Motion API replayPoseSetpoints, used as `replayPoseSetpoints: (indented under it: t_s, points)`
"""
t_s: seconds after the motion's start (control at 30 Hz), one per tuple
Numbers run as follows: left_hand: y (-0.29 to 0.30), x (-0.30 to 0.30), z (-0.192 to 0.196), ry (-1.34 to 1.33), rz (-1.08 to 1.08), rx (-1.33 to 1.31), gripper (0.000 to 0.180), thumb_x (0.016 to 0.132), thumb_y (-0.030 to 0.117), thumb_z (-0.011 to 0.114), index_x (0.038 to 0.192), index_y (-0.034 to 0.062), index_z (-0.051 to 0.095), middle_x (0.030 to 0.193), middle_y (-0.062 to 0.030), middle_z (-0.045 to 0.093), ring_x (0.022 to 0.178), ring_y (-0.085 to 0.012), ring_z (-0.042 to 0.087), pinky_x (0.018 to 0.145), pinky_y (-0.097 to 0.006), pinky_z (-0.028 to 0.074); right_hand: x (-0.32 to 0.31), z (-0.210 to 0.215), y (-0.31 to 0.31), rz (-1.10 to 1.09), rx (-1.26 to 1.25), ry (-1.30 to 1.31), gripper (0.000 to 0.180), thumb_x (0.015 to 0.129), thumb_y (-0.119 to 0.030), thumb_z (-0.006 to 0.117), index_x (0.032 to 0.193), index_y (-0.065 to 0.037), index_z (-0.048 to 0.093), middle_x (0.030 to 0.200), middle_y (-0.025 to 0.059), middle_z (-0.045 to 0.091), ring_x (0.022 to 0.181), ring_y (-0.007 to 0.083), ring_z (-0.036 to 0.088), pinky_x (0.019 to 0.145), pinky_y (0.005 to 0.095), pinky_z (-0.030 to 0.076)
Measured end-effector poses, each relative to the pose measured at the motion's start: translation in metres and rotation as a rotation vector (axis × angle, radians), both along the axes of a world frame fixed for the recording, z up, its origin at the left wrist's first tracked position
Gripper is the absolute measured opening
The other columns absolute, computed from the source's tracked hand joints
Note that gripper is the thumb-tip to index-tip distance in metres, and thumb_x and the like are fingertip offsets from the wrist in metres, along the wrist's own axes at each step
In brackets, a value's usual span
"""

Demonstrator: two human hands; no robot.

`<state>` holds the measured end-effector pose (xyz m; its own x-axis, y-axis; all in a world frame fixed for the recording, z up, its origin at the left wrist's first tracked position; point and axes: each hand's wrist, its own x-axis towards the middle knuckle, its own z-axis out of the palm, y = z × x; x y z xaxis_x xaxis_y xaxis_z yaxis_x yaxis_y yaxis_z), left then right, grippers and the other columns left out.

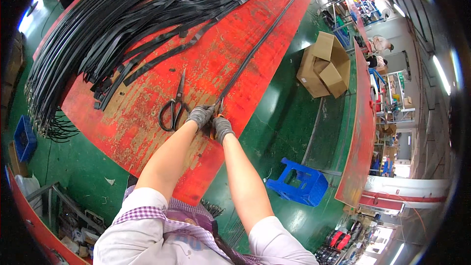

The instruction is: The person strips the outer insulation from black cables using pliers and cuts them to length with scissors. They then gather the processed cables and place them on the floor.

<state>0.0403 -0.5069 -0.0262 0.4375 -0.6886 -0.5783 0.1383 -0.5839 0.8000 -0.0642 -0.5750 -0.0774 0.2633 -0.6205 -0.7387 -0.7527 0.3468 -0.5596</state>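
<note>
Near the surface's (255,88) right edge, the left hand (200,116) seems to pinch a long dark strip (247,60) in closed fingers and the right hand (222,128) grips an orange-handled tool (220,116), apparently working the strip's near part, which calls for steady holding, while scissors (179,97) lying beside could obstruct the left wrist and bundled black strips (113,24) crowd the left edge.

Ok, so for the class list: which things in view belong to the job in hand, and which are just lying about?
Likely in the job:
long dark strip, at the left hand
orange-handled tool, in the right hand
black strips
black scissors, unheld beside the left hand
red table

Apparently just lying about:
cardboard box
blue stool
blue crate
</note>
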Motion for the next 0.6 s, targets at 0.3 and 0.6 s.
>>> replayPoseSetpoints:
  t_s: [0.3, 0.6]
  points:
    - [-0.007, -0.003, 0.001, -0.216, -0.193, 0.108, 0.04, 0.08, 0.037, 0.035, 0.103, 0.0063, 0.049, 0.099, -0.0145, 0.053, 0.094, -0.0267, 0.049, 0.079, -0.034, 0.038, -0.035, -0.067, -0.018, 0.187, -0.165, -0.06, 0.024, 0.073, -0.019, 0.042, 0.083, -0.001, 0.055, 0.077, 0.0147, 0.058, 0.073, 0.0267, 0.057, 0.057, 0.037, 0.044]
    - [-0.01, -0.002, -0.007, -0.507, -0.427, 0.042, 0.036, 0.083, 0.021, 0.024, 0.117, 0.0072, 0.031, 0.097, -0.0191, 0.051, 0.088, -0.0311, 0.051, 0.073, -0.037, 0.041, -0.034, -0.091, -0.033, 0.051, 0.074, -0.2, 0.031, 0.063, 0.006, 0.036, 0.09, -0.005, 0.047, 0.077, 0.0132, 0.056, 0.062, 0.0274, 0.057, 0.052, 0.0398, 0.05]
